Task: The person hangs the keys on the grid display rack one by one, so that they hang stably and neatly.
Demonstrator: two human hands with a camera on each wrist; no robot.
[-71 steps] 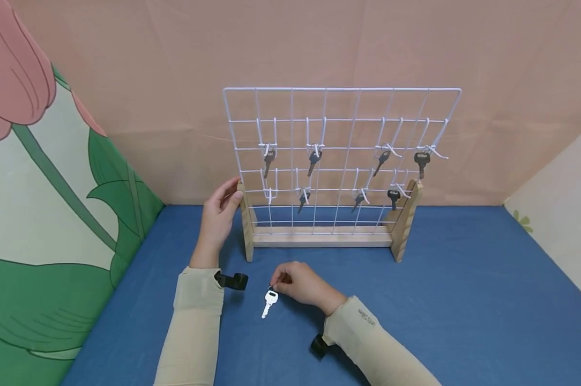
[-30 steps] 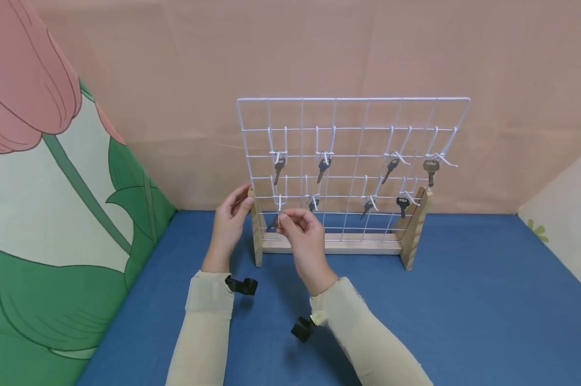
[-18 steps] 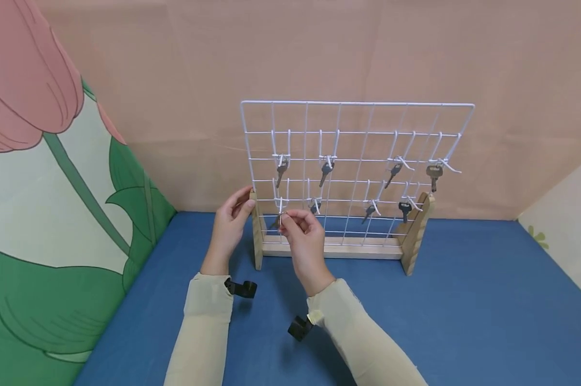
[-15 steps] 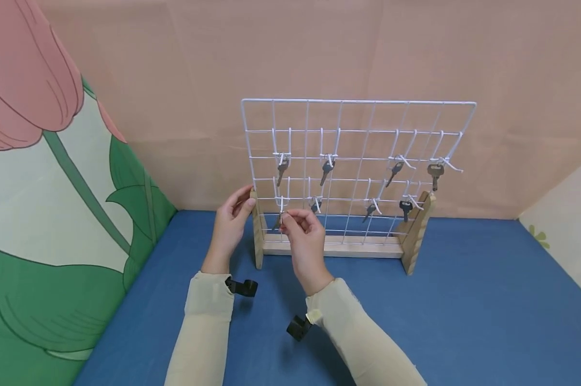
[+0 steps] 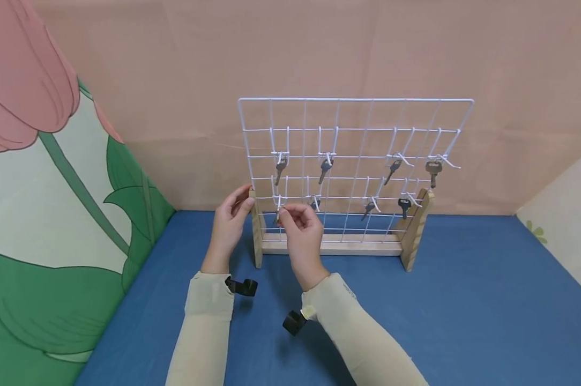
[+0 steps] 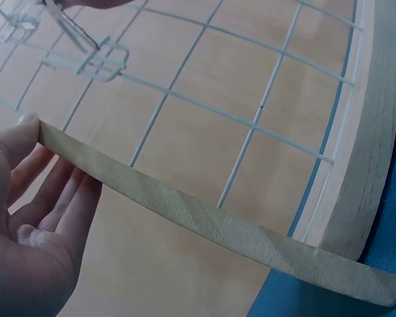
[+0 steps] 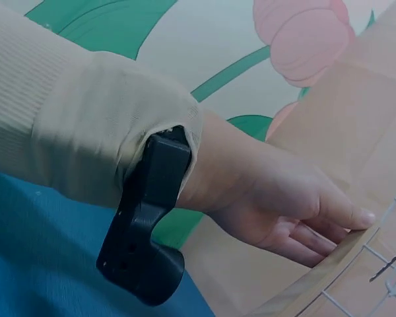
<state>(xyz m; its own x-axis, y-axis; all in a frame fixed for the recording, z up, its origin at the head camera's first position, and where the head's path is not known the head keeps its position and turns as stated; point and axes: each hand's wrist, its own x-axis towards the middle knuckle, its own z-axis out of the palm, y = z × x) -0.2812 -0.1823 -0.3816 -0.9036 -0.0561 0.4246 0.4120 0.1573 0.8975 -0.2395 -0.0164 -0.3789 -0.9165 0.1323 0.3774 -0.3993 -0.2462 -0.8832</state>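
Observation:
A white wire key rack (image 5: 339,128) stands on a wooden base. My left hand (image 5: 229,228) grips its left wooden side post (image 5: 255,230), thumb on one side and fingers on the other, as the left wrist view also shows. My right hand (image 5: 304,236) pinches a key (image 5: 277,216) at the lower left hook (image 5: 278,200). In the left wrist view that key (image 6: 79,30) hangs edge-on close to the hook (image 6: 105,63). Whether its ring is over the hook I cannot tell. The fingers partly hide the key.
Several other keys hang on the hooks, among them an upper left key (image 5: 281,169) and a black-headed key (image 5: 404,207) at lower right. A blue cloth (image 5: 464,300) covers the table. A flower-patterned panel (image 5: 78,214) stands at left, a plain backdrop (image 5: 174,107) behind.
My right hand has lifted the key from low over the table to the lower left hook. Over the last half second it has risen slightly and the key has turned. The left hand keeps its grip.

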